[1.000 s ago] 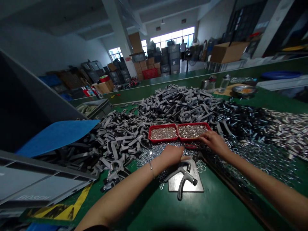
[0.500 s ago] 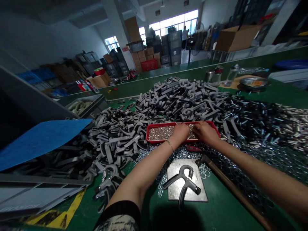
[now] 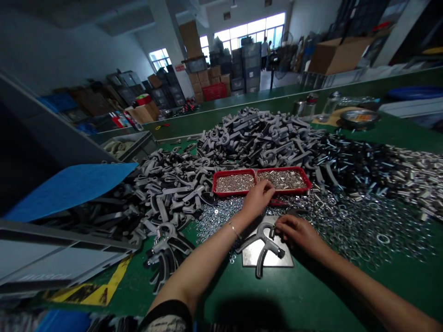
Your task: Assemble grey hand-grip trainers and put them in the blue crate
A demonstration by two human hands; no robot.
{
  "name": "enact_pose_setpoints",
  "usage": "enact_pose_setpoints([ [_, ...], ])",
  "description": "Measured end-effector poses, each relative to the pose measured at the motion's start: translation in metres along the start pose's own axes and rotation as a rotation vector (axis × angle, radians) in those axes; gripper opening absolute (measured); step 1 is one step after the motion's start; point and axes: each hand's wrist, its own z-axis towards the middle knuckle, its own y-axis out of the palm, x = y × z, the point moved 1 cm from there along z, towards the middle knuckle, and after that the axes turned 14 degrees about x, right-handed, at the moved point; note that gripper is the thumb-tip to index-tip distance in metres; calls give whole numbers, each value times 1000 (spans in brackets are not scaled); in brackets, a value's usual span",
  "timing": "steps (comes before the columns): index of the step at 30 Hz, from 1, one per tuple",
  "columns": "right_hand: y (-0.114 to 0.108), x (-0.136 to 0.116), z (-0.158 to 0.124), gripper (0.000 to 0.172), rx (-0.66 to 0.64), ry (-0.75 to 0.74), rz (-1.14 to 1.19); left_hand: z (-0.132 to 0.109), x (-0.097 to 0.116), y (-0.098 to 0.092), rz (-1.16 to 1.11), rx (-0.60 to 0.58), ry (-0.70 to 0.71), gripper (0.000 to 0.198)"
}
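Observation:
A hand grip strengthener (image 3: 265,242) with grey and black handles and a coil spring lies on a square metal plate (image 3: 285,261). My right hand (image 3: 301,234) is at the spring end of it, thumb and fingers pinched together; whatever they hold is too small to make out. My left hand (image 3: 256,199) hovers at the front edge of a red two-part tray (image 3: 238,193), its fingertips pinched and their content hidden. Tiny metal parts fill the left compartment, and small metal pins (image 3: 287,179) fill the right one.
Grey handle parts (image 3: 256,138) are heaped behind the tray. Washers and rings (image 3: 349,230) spread to the right, with metal sleeves (image 3: 418,175) beyond. Assembled hand grips (image 3: 169,249) lie left of my left forearm. A grey bin (image 3: 69,263) stands at the left edge.
My right hand has left the tray and come down to the hand grip's spring. My left hand has drawn back slightly toward the tray's front edge. The hammer handle is now out of sight.

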Motion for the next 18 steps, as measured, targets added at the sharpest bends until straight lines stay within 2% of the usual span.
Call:
enact_pose_setpoints([
  [4, 5, 6, 0, 34, 89, -89, -130, -72, 0, -30, -301, 32, -169, 16],
  [8, 3, 4, 5, 32, 97, -199, -285, -121, -11, -60, -323, 79, -406, 18],
  [10, 4, 0, 4, 24, 83, -286, -391, -132, -13, -66, -246, 86, -416, 16],
  [12, 5, -5, 2, 18, 57, -369, -494, -134, -13, -62, -181, 60, -353, 12],
  [15, 6, -9, 3, 22, 24, -432, -621, -130, -10, -44, -130, 13, -234, 6],
  [18, 6, -8, 4, 20, 30, -426, -708, -125, -8, -28, -19, -15, -167, 10],
])
